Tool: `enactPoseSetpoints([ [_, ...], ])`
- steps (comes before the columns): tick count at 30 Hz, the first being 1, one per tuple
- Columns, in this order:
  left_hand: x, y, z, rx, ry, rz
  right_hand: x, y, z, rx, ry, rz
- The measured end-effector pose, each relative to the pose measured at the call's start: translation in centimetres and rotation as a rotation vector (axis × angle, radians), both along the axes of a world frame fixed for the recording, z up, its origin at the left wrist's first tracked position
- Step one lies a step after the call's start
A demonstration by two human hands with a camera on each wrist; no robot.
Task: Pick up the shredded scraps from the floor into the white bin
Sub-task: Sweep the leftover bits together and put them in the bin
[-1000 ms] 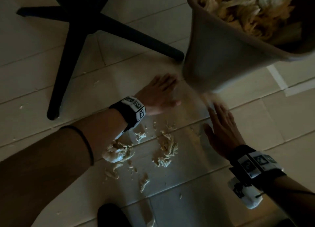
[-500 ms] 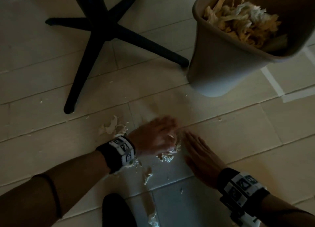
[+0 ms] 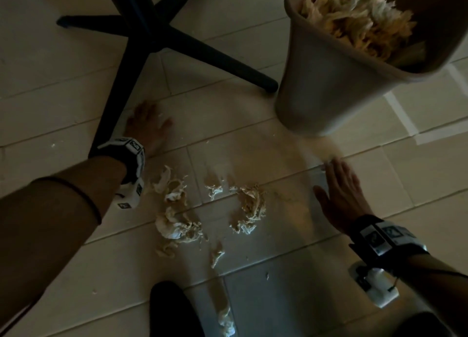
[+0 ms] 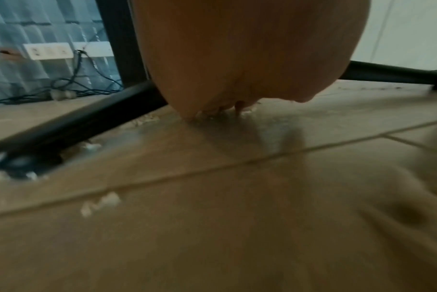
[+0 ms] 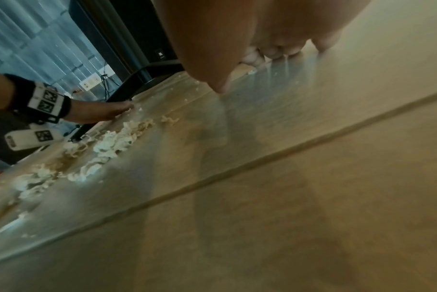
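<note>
Pale shredded scraps (image 3: 249,207) lie in loose clumps on the tiled floor between my two hands, with a larger clump (image 3: 177,225) to the left. The white bin (image 3: 329,78) stands at the upper right, heaped with scraps. My left hand (image 3: 149,126) lies flat on the floor beside the chair leg, fingers spread over small crumbs (image 4: 147,120). My right hand (image 3: 339,185) presses flat on the tile below the bin, fingers straight, a small scrap (image 3: 329,159) at its fingertips. Neither hand holds anything. In the right wrist view the scraps (image 5: 107,146) stretch toward the left hand (image 5: 105,112).
A black star-shaped chair base (image 3: 152,38) spreads across the upper left; one leg (image 3: 109,116) ends beside my left wrist. A dark shoe (image 3: 174,311) is at the bottom centre with a scrap (image 3: 225,321) next to it. Cables and sockets (image 4: 47,51) line the far wall.
Both hands have spread apart from the middle, where they were pushed together over the scraps. The left has gone up-left to the chair leg, the right out toward the bin's base.
</note>
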State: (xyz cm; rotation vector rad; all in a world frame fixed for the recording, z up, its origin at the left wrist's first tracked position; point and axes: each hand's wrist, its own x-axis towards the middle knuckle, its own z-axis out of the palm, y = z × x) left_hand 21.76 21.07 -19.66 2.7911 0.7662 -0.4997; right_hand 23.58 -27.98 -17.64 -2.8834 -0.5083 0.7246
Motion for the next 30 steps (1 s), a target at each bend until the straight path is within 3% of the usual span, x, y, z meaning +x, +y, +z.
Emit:
enactPoseSetpoints([
  [3,-1.6,-4.3,0.6,-0.025,-0.037,-0.077,-0.9,0.6,-0.3,0.012,0.005,0.044],
  [13,-8.9,-19.1,2.7,-0.215,0.029,-0.493,-7.4,4.6,-0.6,0.118,-0.036,0.441],
  [17,-11.4,-22.4,2.4,-0.184,0.061,-0.615,-9.0,5.6,-0.7,0.204,-0.028,0.549],
  [19,-10.9,-21.8,3.1,-0.221,-0.043,-0.549,-8.0,5.6,-0.5,0.253,-0.008,0.532],
  [22,-8.3,-18.2,3.9,-0.153,-0.19,-0.317,-5.2,4.9,0.0,0.25,-0.056,0.402],
  [26,-6.3,-11.7,3.6,-0.037,-0.075,-0.017,-1.1,3.6,0.3,0.121,-0.054,0.129],
  [30,-7.9,-10.8,2.6,-0.071,0.061,-0.023,0.7,3.2,-0.3,0.051,-0.013,0.11],
])
